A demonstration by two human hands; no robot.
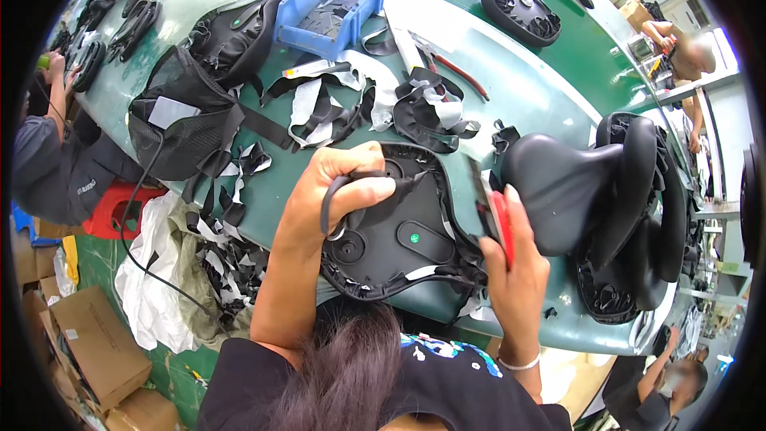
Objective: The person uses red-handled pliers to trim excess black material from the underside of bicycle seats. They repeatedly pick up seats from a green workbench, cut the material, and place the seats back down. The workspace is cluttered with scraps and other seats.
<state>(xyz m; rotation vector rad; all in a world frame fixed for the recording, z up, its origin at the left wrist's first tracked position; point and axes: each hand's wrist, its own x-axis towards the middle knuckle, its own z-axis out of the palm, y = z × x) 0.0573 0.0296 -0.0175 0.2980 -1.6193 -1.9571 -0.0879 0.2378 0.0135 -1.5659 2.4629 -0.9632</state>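
A bicycle saddle (415, 211) lies upside down in front of me, its black plastic base facing up inside a dark cover edge. Over its left far side, my left hand (347, 183) is closed on a strip of black cover material (329, 203), which loops out past the fingers. My right hand (515, 263), just right of the saddle, is wrapped round a red-handled tool (502, 219). That tool's grey working end is blurred, so its exact kind is unclear. Black and white material scraps (319, 112) lie beyond the saddle.
Finished-looking saddles (558, 183) are stacked on the right; another upturned saddle (520, 12) lies farther off. A blue bin (319, 40) holds dark pieces. Red-handled pliers (459, 72) rest near it. A black mesh bag (179, 124) sits left. Other people work at both sides.
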